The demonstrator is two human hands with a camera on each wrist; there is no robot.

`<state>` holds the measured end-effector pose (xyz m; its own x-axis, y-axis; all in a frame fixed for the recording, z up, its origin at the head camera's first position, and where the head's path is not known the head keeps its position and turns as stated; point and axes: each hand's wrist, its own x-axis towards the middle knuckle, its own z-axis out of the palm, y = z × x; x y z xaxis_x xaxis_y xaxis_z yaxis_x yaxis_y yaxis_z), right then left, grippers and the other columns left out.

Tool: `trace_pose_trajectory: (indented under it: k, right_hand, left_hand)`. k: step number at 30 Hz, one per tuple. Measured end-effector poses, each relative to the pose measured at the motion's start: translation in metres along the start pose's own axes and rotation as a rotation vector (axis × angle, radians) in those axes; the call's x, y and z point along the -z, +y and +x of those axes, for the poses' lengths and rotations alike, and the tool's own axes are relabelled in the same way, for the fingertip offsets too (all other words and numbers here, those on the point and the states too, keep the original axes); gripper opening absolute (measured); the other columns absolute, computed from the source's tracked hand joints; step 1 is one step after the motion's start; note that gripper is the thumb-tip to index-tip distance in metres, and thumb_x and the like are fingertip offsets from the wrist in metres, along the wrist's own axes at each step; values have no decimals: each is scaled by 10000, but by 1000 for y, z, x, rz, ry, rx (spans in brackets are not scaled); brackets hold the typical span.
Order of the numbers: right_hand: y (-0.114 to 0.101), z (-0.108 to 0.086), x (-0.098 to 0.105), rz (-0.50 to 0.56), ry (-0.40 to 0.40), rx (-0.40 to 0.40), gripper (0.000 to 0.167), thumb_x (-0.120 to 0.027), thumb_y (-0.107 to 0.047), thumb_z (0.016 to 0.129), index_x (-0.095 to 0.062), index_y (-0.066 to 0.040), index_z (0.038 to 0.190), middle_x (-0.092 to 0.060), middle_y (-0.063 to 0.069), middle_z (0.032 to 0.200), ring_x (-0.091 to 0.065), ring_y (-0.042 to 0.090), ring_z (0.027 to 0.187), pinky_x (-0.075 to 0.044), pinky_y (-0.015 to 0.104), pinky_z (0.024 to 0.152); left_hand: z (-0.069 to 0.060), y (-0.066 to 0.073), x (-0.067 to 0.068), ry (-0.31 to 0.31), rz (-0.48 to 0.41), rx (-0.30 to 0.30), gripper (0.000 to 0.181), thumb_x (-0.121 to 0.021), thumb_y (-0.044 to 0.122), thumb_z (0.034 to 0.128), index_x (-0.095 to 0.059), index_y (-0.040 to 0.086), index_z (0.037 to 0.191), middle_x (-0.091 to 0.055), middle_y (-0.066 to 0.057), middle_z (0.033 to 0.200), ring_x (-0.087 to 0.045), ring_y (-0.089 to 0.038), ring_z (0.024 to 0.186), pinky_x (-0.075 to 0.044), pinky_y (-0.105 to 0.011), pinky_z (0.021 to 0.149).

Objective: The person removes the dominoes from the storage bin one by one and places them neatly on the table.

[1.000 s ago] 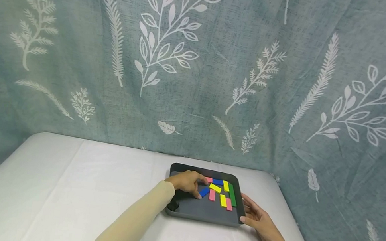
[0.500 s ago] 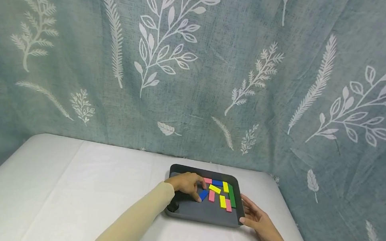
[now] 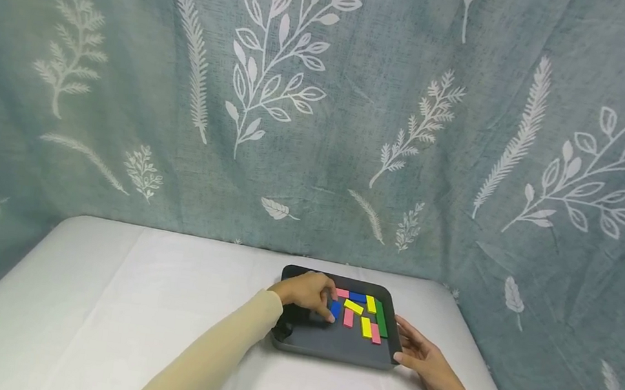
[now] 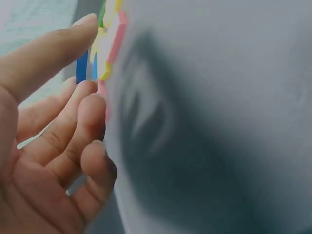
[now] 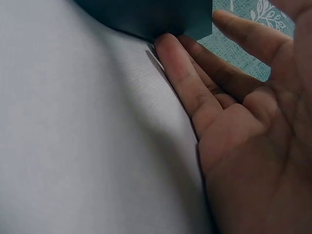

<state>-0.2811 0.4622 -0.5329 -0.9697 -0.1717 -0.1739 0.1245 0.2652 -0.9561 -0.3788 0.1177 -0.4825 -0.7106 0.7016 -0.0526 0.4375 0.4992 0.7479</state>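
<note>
My left hand [image 3: 308, 291] pinches a blue block [image 3: 335, 309] between thumb and fingers, just above the floor of a black tray [image 3: 340, 352]. In the left wrist view that blue block [image 4: 82, 67] stands edge-on between the thumb and a fingertip. Beside it in the tray lie a slanted yellow block [image 3: 354, 307] and a pink block [image 3: 348, 318]. At the tray's right side, my right hand [image 3: 425, 360] touches the wall near the front corner with its fingers extended. In the right wrist view its fingertips meet the dark tray wall [image 5: 161, 17].
Along the tray's right part lie a long green block [image 3: 381, 319], another yellow block [image 3: 366, 328] and a pink block [image 3: 375, 334]. More blocks line its back wall, including a blue block [image 3: 357, 297]. A white-covered table [image 3: 116, 314] stands before a leaf-patterned curtain [image 3: 315, 176].
The blue block under my left hand was lying flat and slanted; now it is tipped up in the fingers. My right hand stays at the tray's side. The head view has shifted slightly.
</note>
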Motion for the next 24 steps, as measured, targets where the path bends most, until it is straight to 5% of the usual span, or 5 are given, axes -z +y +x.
trace_pose_trajectory:
  k: [13, 24]
  right_hand:
    - [1, -5, 0, -52, 12, -20, 814, -782, -183, 935, -344, -241, 1619, -359, 171, 1605, -480, 324, 1342, -493, 314, 992]
    - [0, 1, 2, -73, -7, -45, 819, -795, -207, 925, -352, -292, 1608, -368, 144, 1596, -467, 319, 1354, -455, 411, 1053]
  left_hand:
    - [-33, 11, 29, 71, 0, -55, 465, -884, 295, 841, -688, 133, 1230, -668, 26, 884, -625, -108, 815, -520, -282, 776]
    - [-71, -6, 49, 153, -1, -126, 474, -863, 313, 862, -665, 136, 1254, -664, 33, 883, -638, -142, 847, -527, -289, 800]
